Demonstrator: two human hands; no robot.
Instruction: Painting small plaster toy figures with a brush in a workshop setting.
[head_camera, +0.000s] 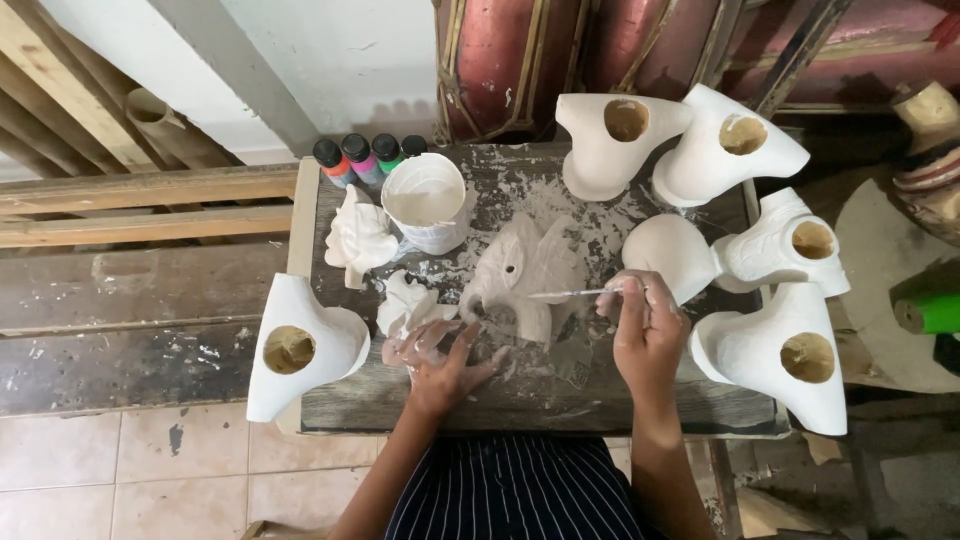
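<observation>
Plaster mask (520, 275), brittle I judge, lies under my spread left hand (440, 360) while my right hand (645, 325) pinches a thin brush (570, 294) over it.

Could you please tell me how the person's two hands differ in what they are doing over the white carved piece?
The right hand grips a thin brush with curled fingers, its tip on the white carved piece; the left hand holds no tool. The left hand lies flat and spread on the table beside the piece, while the right is raised. Both are smeared with white.
</observation>
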